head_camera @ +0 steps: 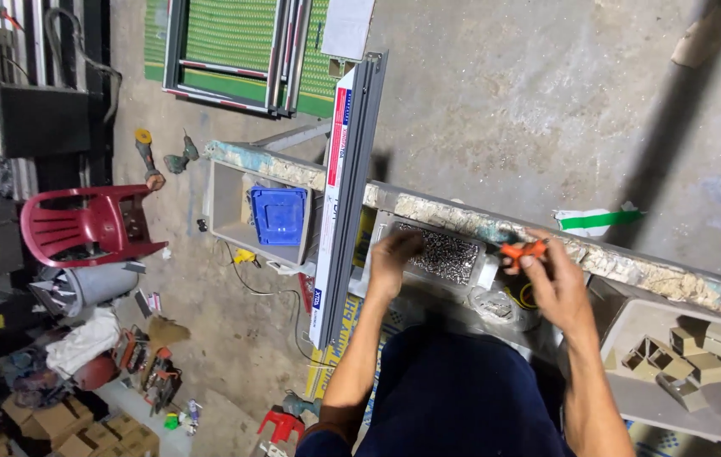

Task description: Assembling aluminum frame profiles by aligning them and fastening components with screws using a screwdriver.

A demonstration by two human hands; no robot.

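Left hand: I see it dipping into the tray of screws, fingers curled down among the small fasteners; whether it pinches one I cannot tell
Right hand: fingers pressed together around an orange-handled tool, held over the bench edge
Tray of screws: sits just under the bench rim, beside the aluminium profile leaning across it
Nearby: blue plastic bin in the left compartment; short metal offcuts in the white tray at right
Advice: I would pick a single screw cleanly; keep the tool steady and close to the tray
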